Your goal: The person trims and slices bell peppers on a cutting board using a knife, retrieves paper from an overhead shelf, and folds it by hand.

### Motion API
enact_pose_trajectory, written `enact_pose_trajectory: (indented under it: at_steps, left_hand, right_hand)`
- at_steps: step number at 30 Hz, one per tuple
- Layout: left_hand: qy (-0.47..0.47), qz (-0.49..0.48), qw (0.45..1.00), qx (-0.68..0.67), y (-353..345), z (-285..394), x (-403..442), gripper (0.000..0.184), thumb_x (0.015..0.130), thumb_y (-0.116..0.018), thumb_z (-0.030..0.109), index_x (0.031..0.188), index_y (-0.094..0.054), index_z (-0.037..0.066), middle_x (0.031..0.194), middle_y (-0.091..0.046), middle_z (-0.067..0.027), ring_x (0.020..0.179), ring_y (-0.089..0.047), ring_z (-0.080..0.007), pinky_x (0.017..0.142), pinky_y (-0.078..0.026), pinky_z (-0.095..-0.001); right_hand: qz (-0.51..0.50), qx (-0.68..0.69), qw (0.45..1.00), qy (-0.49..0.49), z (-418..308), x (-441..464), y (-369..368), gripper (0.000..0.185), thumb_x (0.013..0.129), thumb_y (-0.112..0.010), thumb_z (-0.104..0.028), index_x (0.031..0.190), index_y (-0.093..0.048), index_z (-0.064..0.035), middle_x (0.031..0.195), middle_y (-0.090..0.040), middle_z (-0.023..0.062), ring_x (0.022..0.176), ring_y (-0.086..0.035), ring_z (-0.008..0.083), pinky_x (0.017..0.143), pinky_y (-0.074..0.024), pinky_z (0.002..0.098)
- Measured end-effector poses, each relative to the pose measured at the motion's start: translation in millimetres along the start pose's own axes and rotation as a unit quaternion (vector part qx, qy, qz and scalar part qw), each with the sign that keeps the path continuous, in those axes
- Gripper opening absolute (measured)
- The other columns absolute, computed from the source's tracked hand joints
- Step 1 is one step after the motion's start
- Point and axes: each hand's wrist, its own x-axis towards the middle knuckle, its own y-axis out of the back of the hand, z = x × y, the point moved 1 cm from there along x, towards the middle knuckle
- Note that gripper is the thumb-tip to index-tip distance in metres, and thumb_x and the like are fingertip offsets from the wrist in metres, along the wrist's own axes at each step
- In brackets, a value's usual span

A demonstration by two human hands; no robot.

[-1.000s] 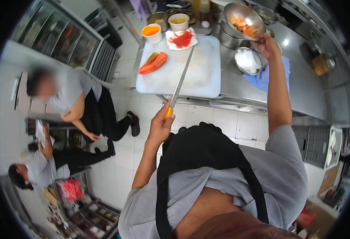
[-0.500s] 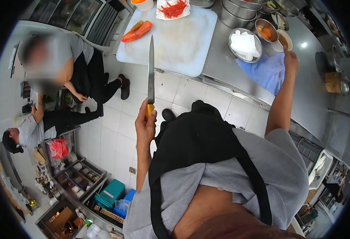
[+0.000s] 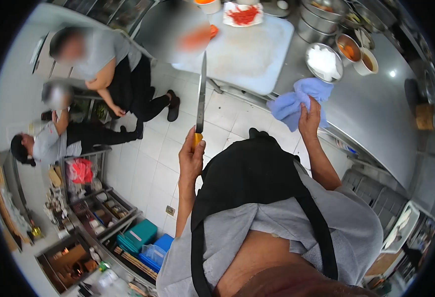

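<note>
My left hand (image 3: pixel 191 156) is closed round the yellow handle of a long knife (image 3: pixel 201 96), whose blade points away from me toward the cutting board. My right hand (image 3: pixel 309 119) grips a bunched blue cloth (image 3: pixel 289 106) at the edge of the steel counter. Beyond the blade lies the white cutting board (image 3: pixel 257 64), with shredded red pieces on a white paper-lined dish (image 3: pixel 243 15) at its far end. Part of an orange-red vegetable (image 3: pixel 214 31) shows at the board's left; a blurred patch hides the rest.
Right of the board stand a metal bowl with white contents (image 3: pixel 322 62), a bowl of orange pieces (image 3: pixel 348 48), a white cup of brown liquid (image 3: pixel 368 63) and stacked steel bowls (image 3: pixel 316 24). Two people (image 3: pixel 128 74) are at the left, near shelves and a teal box (image 3: pixel 138 236).
My right hand has come back from the white cup and taken hold of the blue cloth, pulling it nearer. The left hand still holds the knife. The view has shifted.
</note>
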Motion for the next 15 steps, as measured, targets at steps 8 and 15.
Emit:
enact_pose_trajectory:
  at_steps: [8, 15]
  left_hand:
    - [-0.082, 0.035, 0.996, 0.027, 35, -23, -36, 0.048, 0.095, -0.062, 0.012, 0.141, -0.049, 0.008, 0.116, -0.063, -0.0068, 0.1, -0.059, -0.0156, 0.089, -0.048, -0.028]
    - [-0.019, 0.076, 0.996, 0.052, 77, -19, -79, 0.05, 0.096, -0.055, 0.021, 0.143, -0.045, 0.009, 0.116, -0.059, -0.0192, 0.106, -0.058, -0.0332, 0.092, -0.046, -0.0394]
  right_hand:
    - [0.028, -0.109, 0.983, 0.142, 33, 69, -88, 0.043, 0.094, -0.061, -0.028, 0.123, -0.059, 0.0037, 0.126, -0.059, 0.025, 0.119, -0.054, 0.041, 0.104, -0.0397, 0.047]
    - [-0.3, 0.576, 0.693, -0.312, -51, 20, -27, 0.057, 0.1, -0.052, -0.031, 0.147, -0.036, -0.0035, 0.145, -0.046, 0.0166, 0.132, -0.045, 0.0314, 0.111, -0.0342, 0.0495]
